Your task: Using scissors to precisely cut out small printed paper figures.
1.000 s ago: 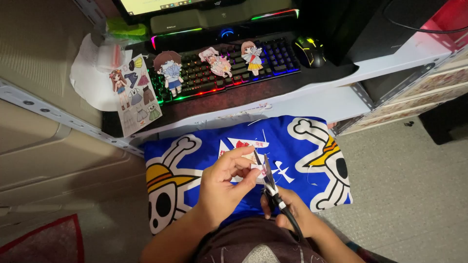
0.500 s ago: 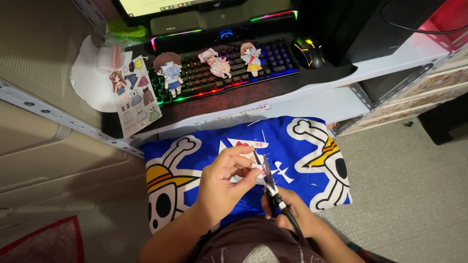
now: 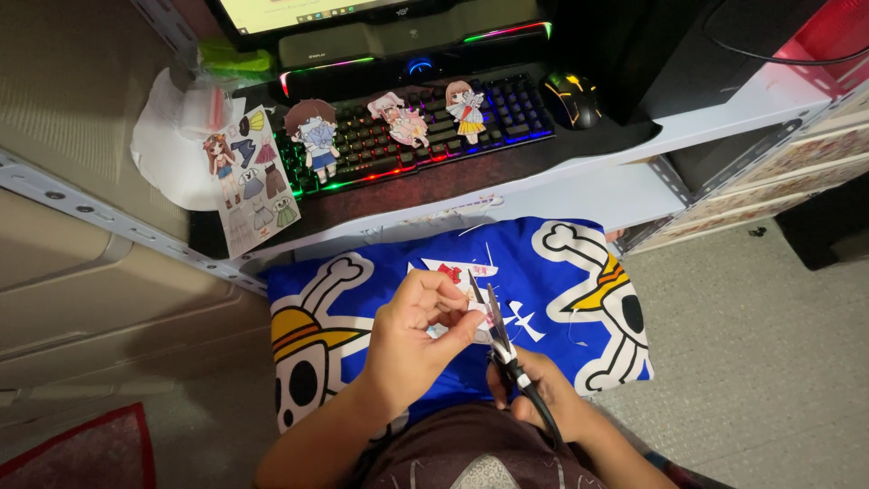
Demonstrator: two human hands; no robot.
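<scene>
Here, a small paper cutout (image 3: 457, 294) printed in white and red sits pinched in the fingers of the left hand (image 3: 418, 337), held above a blue cushion (image 3: 543, 281) with skull-and-crossbones prints. The right hand (image 3: 536, 405) is closed around the black handles of scissors (image 3: 496, 333), whose blades stand parted against the paper's right edge. Farther off, a backlit keyboard (image 3: 412, 136) carries three paper dolls (image 3: 398, 119); a sheet of doll clothes (image 3: 249, 186) lies at its left, a mouse (image 3: 572, 98) at its right.
</scene>
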